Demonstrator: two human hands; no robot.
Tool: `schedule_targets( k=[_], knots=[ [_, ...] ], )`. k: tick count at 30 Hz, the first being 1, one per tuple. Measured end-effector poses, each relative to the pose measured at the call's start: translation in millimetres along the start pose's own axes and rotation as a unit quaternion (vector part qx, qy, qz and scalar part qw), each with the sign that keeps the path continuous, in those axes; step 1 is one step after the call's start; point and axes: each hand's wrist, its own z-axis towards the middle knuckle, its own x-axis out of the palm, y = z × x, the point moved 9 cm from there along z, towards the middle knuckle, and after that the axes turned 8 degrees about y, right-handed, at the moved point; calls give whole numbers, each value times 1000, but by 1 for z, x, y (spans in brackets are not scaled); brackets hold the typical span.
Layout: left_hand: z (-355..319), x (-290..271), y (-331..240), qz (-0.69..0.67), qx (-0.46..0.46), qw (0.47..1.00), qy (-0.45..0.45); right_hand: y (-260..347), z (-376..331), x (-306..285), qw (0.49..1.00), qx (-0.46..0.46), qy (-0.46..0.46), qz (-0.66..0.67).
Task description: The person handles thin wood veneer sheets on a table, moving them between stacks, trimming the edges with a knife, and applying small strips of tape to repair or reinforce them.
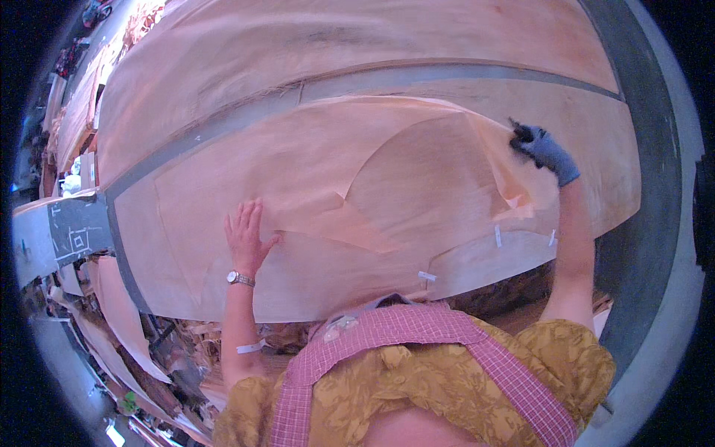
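A large, thin, pale wood veneer sheet point(246, 179) lies in front of me. My left hand point(246, 235), bare with a watch at the wrist, rests flat on it, fingers spread. At the right, my right hand point(540, 149) wears a grey-blue glove with dark fingers. Its fingers are closed at the edge of a loose veneer piece point(488, 141), which rises and curls beside the hand. A dark tip shows at the fingers; I cannot make out whether it is a tool. A curved break and a pointed flap point(357, 227) show in the middle.
Beyond a grey gap lies another broad veneer stack point(357, 37). White tape pieces point(427, 276) stick near the front edge. Torn veneer scraps point(208, 346) fill the space below the left front edge. A grey board with chalk marks point(78, 227) stands at the left.
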Motion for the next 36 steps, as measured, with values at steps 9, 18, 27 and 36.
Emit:
schedule_targets(
  k=[9, 18, 27, 36],
  knots=[
    [3, 8, -10, 1, 112, 994, -18, -10, 82, -71, 927, -3, -136, -350],
    [58, -32, -17, -73, 62, 991, -90, -19, 102, -64, 917, -73, -224, -321],
    [194, -33, 30, 94, 30, 990, -104, -28, -49, -42, 848, -220, -360, -320],
    [178, -61, 34, -77, 125, 978, -149, -62, -94, -23, 871, -156, -328, -332]
  ],
)
